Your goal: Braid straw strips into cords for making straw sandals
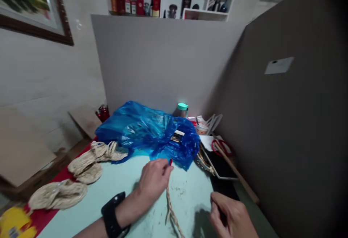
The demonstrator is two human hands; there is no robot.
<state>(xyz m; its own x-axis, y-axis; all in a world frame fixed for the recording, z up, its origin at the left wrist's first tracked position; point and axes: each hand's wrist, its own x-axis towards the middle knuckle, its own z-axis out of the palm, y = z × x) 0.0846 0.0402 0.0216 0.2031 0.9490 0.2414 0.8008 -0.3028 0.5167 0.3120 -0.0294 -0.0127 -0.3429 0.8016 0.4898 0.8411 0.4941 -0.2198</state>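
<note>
My left hand (153,180), with a black watch on the wrist, rests on the pale green table (119,191) with its fingers curled around a small red item (170,162) at the edge of a crumpled blue plastic bag (148,131). A braided straw cord (171,212) runs from under this hand toward me. My right hand (231,216) is at the lower right, fingers curled together near the table's dark edge; what it holds, if anything, is hidden.
Bundles of pale straw rope (81,165) lie at the left on a red surface. A teal-lidded container (181,109), a tray (220,162), red-handled scissors (221,147) and a wooden stick (236,172) sit at the right. Grey partition walls (285,122) close in behind and right.
</note>
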